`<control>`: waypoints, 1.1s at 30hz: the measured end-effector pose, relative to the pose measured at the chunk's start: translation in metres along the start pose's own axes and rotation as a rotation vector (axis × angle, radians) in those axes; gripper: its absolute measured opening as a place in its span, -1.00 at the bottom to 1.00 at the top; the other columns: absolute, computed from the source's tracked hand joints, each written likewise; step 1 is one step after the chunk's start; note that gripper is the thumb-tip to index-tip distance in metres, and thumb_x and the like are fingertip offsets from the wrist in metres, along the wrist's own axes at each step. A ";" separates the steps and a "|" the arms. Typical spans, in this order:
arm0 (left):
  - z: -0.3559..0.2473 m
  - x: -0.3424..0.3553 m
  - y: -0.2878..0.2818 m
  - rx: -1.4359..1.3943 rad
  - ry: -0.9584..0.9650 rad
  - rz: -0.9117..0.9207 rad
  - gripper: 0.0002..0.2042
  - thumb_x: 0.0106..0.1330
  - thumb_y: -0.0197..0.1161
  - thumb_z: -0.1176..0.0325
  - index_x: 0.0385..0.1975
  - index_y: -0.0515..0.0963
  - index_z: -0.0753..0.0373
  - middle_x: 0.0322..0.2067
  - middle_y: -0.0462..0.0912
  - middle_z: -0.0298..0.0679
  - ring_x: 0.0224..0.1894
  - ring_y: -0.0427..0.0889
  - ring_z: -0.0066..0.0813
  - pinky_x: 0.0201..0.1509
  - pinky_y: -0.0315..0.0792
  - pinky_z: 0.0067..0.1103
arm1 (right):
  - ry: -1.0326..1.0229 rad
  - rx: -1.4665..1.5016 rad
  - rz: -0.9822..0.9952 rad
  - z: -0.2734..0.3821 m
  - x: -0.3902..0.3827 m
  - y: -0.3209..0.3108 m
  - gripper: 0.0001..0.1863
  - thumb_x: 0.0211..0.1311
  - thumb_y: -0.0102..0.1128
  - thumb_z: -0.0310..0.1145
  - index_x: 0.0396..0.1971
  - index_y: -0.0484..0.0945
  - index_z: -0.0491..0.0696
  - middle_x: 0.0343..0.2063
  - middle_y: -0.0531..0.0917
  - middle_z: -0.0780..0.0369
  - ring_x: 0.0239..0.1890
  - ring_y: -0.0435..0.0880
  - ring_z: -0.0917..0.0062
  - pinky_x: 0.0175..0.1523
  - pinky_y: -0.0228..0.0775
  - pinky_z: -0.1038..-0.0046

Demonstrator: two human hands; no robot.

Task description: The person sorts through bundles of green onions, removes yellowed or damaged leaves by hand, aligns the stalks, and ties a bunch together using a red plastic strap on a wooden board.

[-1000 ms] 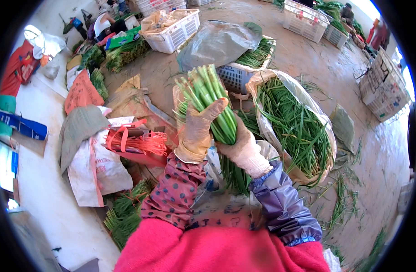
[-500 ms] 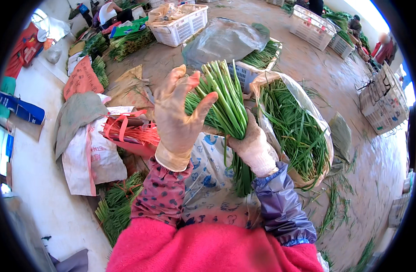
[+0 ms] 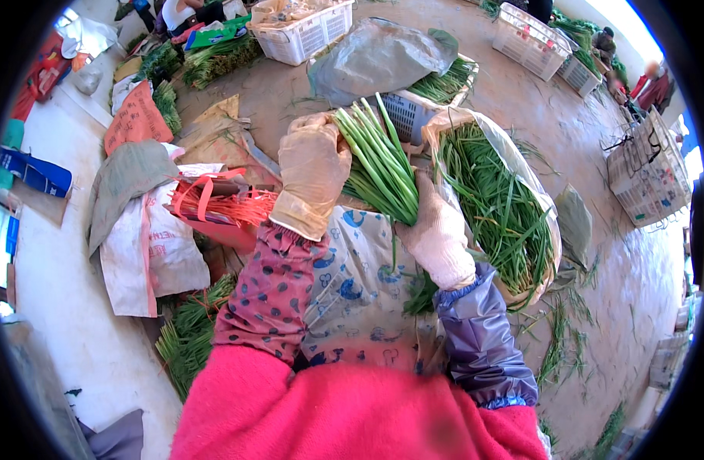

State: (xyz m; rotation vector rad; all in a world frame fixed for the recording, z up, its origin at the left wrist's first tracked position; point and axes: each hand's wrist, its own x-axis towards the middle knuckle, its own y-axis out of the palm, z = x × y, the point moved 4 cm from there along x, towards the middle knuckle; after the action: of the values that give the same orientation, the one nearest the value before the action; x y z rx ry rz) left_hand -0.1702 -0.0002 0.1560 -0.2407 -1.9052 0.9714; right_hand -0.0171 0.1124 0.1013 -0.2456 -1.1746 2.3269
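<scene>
A bunch of green garlic chives (image 3: 379, 165) is held slanted in front of me, its pale stalk ends pointing up and away. My right hand (image 3: 436, 234), in a whitish knit glove, is closed round its lower right side. At the upper left of the bunch, my left hand (image 3: 313, 169) wears a thin, stained, translucent glove. Its fingers curl in against the stalks, and the fingertips are partly hidden. Below the bunch, a patterned apron (image 3: 356, 284) covers my lap, with some dark green leaves near the right wrist.
An open sack of chives (image 3: 497, 211) stands to the right. Left lie red ties (image 3: 225, 203), white sacks (image 3: 172, 253) and more chives (image 3: 195, 333). Ahead are a plastic-covered crate (image 3: 405, 115) and a white crate (image 3: 310, 34). People work at the far edges.
My left hand, spread open before, has curled its fingers in against the bunch. The bunch has turned slightly, and the leaves hanging below my right hand have shifted.
</scene>
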 end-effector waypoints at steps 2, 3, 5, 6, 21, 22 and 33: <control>0.003 0.000 0.005 0.187 0.039 -0.024 -0.88 0.07 0.21 0.36 -0.43 0.63 0.20 -0.32 0.65 -0.19 -0.25 0.61 -0.16 -0.16 0.48 -0.36 | 0.021 -0.120 0.012 -0.008 0.000 -0.002 -0.21 -0.13 0.35 -0.33 0.20 0.22 0.00 -0.19 0.61 -0.02 -0.15 0.61 0.09 -0.09 0.48 0.25; 0.011 0.000 0.003 0.361 -0.030 0.003 -0.89 0.10 0.18 0.33 -0.53 0.58 0.20 -0.43 0.65 -0.18 -0.37 0.62 -0.13 -0.27 0.50 -0.32 | -0.014 -0.103 0.012 -0.010 0.000 -0.010 -0.19 -0.13 0.35 -0.32 0.22 0.20 -0.01 -0.20 0.61 -0.02 -0.15 0.61 0.11 -0.09 0.48 0.26; 0.042 0.002 -0.010 0.308 -0.119 -0.068 -0.84 0.14 0.17 0.28 -0.55 0.55 0.22 -0.47 0.63 -0.15 -0.40 0.62 -0.10 -0.32 0.49 -0.30 | 0.020 -0.092 0.004 -0.019 -0.002 -0.024 -0.15 -0.14 0.33 -0.31 0.25 0.18 -0.05 -0.24 0.62 -0.04 -0.15 0.62 0.11 -0.08 0.48 0.28; 0.058 0.000 -0.016 0.322 -0.186 -0.025 -0.83 0.16 0.16 0.27 -0.55 0.55 0.22 -0.47 0.63 -0.14 -0.41 0.61 -0.08 -0.32 0.49 -0.29 | 0.043 0.051 -0.076 -0.031 -0.005 -0.031 -0.29 -0.16 0.36 -0.35 0.12 0.35 0.00 -0.32 0.65 0.03 -0.25 0.66 0.18 -0.15 0.49 0.30; -0.018 -0.066 0.047 -1.066 -0.330 0.521 -0.14 0.14 0.38 0.09 0.31 0.06 0.41 0.01 0.54 -0.07 0.07 0.54 -0.31 0.11 0.42 -0.53 | 0.166 0.888 0.320 -0.053 -0.005 -0.035 -0.46 -0.25 0.50 -0.39 -0.15 0.55 -0.17 -0.39 0.63 0.29 -0.41 0.57 0.60 -0.28 0.42 0.53; -0.040 -0.058 0.045 -1.118 -0.353 0.545 -0.16 0.16 0.37 0.09 0.30 0.07 0.42 0.01 0.52 -0.07 0.07 0.52 -0.31 0.14 0.39 -0.54 | 0.166 0.873 0.324 -0.051 -0.005 -0.039 -0.46 -0.25 0.50 -0.39 -0.15 0.55 -0.17 -0.39 0.63 0.29 -0.41 0.57 0.60 -0.28 0.42 0.53; -0.069 -0.082 0.128 -1.557 -0.565 0.484 -0.22 0.23 0.32 0.12 0.29 0.03 0.36 0.12 0.37 -0.14 0.18 0.31 -0.38 0.26 0.22 -0.52 | 0.104 0.146 0.192 -0.057 0.041 -0.001 -0.23 -0.21 0.45 -0.32 0.14 0.38 -0.06 -0.14 0.64 0.08 -0.05 0.63 0.29 0.01 0.44 0.35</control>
State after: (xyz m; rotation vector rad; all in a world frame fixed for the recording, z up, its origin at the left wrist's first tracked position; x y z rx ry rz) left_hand -0.0992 0.0781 0.0266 -1.4697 -2.8197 -0.4831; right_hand -0.0303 0.1737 0.0701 -0.4382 -0.9625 2.5187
